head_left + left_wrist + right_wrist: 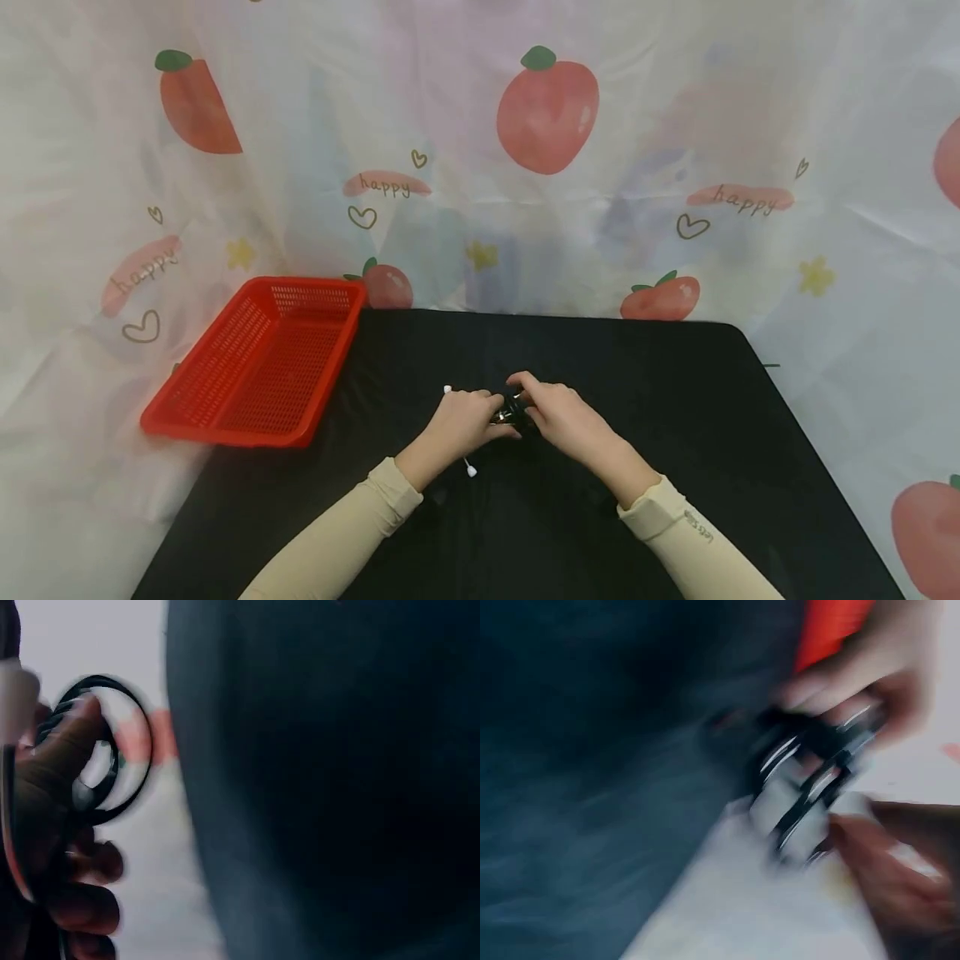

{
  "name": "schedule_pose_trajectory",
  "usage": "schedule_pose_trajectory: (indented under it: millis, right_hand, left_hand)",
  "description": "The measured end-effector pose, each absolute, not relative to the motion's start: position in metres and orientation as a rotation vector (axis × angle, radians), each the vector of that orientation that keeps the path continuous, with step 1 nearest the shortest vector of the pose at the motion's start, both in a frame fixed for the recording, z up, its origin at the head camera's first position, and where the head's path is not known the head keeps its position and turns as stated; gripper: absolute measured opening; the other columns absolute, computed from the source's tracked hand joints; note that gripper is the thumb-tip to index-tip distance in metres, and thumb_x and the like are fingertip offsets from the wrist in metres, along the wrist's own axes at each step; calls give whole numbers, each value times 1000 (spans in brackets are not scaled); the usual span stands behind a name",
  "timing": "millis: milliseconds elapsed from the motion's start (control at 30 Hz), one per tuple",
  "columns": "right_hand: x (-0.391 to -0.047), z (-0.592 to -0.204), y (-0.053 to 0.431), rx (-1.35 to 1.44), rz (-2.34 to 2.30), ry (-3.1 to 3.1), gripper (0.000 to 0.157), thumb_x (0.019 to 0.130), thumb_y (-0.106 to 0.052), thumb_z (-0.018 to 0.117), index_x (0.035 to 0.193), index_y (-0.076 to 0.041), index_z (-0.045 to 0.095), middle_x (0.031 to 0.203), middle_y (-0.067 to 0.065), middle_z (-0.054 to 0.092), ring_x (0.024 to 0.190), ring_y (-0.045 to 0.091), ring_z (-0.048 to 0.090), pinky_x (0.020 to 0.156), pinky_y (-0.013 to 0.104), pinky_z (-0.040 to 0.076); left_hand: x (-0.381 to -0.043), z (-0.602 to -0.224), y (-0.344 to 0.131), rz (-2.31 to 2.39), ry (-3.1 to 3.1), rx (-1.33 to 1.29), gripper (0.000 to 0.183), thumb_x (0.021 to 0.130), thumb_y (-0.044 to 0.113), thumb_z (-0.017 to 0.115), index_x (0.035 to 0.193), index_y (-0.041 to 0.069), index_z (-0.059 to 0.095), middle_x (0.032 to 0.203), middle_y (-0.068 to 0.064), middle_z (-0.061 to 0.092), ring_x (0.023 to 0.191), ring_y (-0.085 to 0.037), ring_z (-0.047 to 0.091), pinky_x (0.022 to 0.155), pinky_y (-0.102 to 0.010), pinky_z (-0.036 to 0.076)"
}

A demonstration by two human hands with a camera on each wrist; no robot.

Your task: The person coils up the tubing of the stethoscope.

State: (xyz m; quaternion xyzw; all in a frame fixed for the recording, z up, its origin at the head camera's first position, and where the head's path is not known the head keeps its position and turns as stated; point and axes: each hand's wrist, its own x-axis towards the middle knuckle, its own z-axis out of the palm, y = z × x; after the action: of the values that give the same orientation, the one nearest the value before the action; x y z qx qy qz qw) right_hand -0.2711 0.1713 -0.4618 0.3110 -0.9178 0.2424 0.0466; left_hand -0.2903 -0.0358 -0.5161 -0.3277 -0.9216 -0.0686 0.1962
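Observation:
Over the middle of the black table, my left hand [467, 421] holds a black cable [512, 410] wound into glossy loops. In the left wrist view, a finger lies across the cable's round loops [142, 761], with the other fingers curled below. My right hand [566, 421] meets the cable from the other side, its thumb and forefinger bent around the loops. Motion blurs the right wrist view, where fingertips of the right hand [892, 877] touch the lower part of the loops. A thin white-tipped piece [471, 471] shows below the left hand; its middle is hidden.
A red plastic basket [300, 433] with perforated sides stands at the table's left edge. The black tabletop [637, 367] reaches back to a pale curtain [450, 100] printed with fruit, hearts and the word "happy".

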Motion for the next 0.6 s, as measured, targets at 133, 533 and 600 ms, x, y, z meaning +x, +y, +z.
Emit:
schedule_pose_trajectory:
  millis: [133,533,600]
  right_hand:
    - [-276,-502,183,738,664,-2645,17,98,-5,70,114,-9,69,107,6,73,88,19,72,72,34,58]
    - [-282,-526,226,471,754,-2763,15,103,-15,64,114,-8,72,103,4,73,81,17,67,71,38,55]
    - [-283,-525,232,447,760,-2792,17,103,-16,63,115,-8,72,104,5,73,82,18,67,72,40,55]
  left_hand:
    - [-300,-552,-45,-129,-2771,-898,52,84,70,70,86,18,66,71,4,61,60,-11,59,53,-29,47]
    - [-307,-557,-70,-163,-3053,-961,93,63,82,80,125,17,58,117,-2,53,108,-22,49,105,-47,41]
    - [-306,-551,-75,-229,-3088,-1041,99,62,78,84,134,16,56,126,-3,54,118,-25,50,112,-51,37]
